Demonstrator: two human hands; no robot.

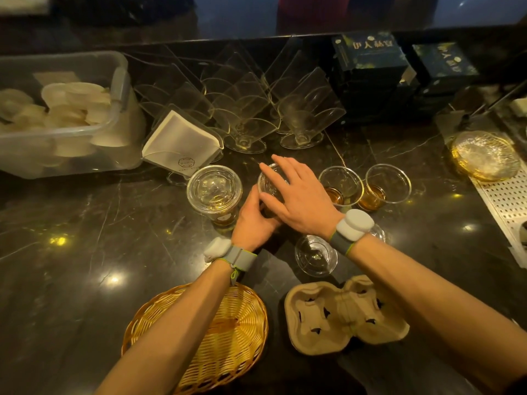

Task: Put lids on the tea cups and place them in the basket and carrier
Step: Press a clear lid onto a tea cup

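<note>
Nearest the person, at about six o'clock on the dark bench (pixel 85 223), lie the wicker basket (pixel 233 332) and, to its right at five o'clock, the pulp cup carrier (pixel 322 317); both hold no cups. Just beyond the carrier a loose clear lid (pixel 315 256) rests flat on the bench.

At the centre, the left hand (pixel 252 220) curls round the side of a tea cup (pixel 271 185), gripping its wall to steady it. The right hand (pixel 296 195) lies over that cup's mouth with fingers straight and spread, pressing down on a lid there; the lid itself is mostly hidden under the palm, so how well it sits cannot be told.

The risk, as I judge it, sits here. If the press lands off-centre, the lid may catch on one side only and pop loose when the cup is lifted. Too hard a squeeze from the left hand could buckle the thin wall and slop tea over the rim.

At nine o'clock from this cup stands a lidded cup (pixel 214 192). At three o'clock stand two open cups (pixel 340 185), each with a little tea; the right forearm passes close by them, and a careless sweep back toward the carrier could tip one.

Farther off, at ten o'clock, a clear tub (pixel 119 89) holds spare pale lids.
</note>
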